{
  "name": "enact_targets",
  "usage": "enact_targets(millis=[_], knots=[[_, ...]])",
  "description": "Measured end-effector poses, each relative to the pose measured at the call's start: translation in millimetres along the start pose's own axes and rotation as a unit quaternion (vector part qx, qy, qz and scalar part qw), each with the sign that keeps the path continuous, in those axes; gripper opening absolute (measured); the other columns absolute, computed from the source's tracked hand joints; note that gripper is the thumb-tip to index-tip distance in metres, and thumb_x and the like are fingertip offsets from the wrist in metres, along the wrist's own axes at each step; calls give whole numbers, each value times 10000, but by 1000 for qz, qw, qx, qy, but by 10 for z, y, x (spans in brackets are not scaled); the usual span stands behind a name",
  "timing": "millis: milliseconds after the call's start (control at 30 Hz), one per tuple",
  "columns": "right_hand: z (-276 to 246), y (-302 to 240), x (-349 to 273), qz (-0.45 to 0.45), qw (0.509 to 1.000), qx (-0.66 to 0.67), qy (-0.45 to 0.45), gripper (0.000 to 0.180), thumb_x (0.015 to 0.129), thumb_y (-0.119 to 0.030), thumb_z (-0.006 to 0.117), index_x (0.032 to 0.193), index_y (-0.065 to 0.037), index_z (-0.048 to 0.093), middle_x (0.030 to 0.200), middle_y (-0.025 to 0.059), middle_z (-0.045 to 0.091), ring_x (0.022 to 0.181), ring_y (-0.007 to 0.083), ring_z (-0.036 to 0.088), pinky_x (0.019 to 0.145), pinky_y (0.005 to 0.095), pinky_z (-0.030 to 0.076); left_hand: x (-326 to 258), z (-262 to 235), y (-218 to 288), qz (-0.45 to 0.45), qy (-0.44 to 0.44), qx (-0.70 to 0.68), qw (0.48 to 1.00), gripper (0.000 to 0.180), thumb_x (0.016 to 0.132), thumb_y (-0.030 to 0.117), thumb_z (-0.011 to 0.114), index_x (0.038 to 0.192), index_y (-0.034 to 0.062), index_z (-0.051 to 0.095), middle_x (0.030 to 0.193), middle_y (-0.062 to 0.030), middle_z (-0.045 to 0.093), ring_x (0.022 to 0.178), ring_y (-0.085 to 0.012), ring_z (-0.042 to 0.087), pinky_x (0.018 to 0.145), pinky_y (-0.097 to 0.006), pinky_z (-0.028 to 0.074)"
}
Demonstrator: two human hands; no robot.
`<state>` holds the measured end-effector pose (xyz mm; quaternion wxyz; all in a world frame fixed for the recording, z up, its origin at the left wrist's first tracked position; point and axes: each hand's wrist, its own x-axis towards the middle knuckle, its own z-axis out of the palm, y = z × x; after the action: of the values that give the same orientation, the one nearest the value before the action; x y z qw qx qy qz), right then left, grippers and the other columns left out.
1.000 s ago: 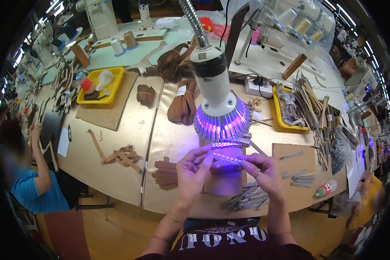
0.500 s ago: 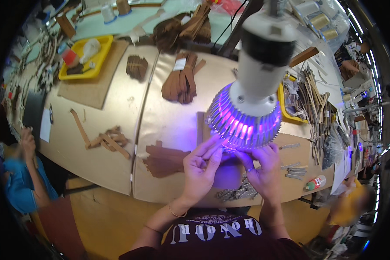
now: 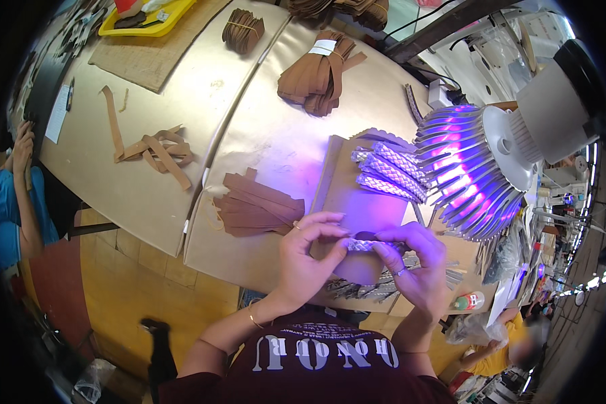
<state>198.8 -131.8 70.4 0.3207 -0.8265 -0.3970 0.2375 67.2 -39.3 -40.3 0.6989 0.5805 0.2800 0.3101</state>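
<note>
head view looks down on both hands meeting over the near edge of a pale counter (image 3: 269,141). left hand (image 3: 303,259) is closed in a pinch, thumb and fingertips gripping the left end of a short braided strip (image 3: 362,245). right hand (image 3: 417,266) grips the strip's right end the same way, fingers curled around it. the strip lies level between the two hands, just above a brown board (image 3: 367,202) washed in violet light.

a finned lamp (image 3: 475,168) with a white neck hangs close above and to the right of the hands, glowing purple. farther back on the board, under the lamp, a row of finished braided strips (image 3: 390,172) lies side by side. just left of the left hand sits a fan of flat brown leather pieces (image 3: 256,205). a tied bundle of brown strips (image 3: 320,71) rests farther up the counter, loose strips (image 3: 158,151) lie to the left, and a yellow tray (image 3: 148,20) sits at the far corner. another person in a blue sleeve (image 3: 7,209) stands at the left edge.
</note>
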Motion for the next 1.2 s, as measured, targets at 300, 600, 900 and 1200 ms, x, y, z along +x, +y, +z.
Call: enact_targets(millis=[300,600,900,1200], knots=[[194,2,16,-59,993,-51,84,155,812,-39,750,941,-9,669,840,66,661,734,140,596,663,271,470,60,-31,100,-161,14,-314,935,197,919,11,646,1107,-46,644,1064,-132,704,958,-138,671,871,-261,535],[-122,-42,-303,32,957,-38,284,93,860,-43,700,942,-13,670,821,49,619,741,121,575,664,246,436,218,49,431,-261,-181,-272,908,216,902,15,668,1105,-46,627,941,-108,717,766,-122,700,682,-227,567],[43,290,-222,57,974,140,166,120,888,-51,690,987,12,664,881,28,648,795,80,580,724,227,457,324,234,422,-197,-108,-137,965,367,884,-28,659,1228,-24,528,964,-132,700,816,-166,720,597,-222,559],[212,399,-40,61,967,203,138,184,861,-72,733,1020,11,693,890,43,689,778,83,612,708,237,483,304,108,304,-229,-77,-202,949,386,905,-18,637,1262,-51,493,1042,-190,692,779,-180,719,539,-213,521]])
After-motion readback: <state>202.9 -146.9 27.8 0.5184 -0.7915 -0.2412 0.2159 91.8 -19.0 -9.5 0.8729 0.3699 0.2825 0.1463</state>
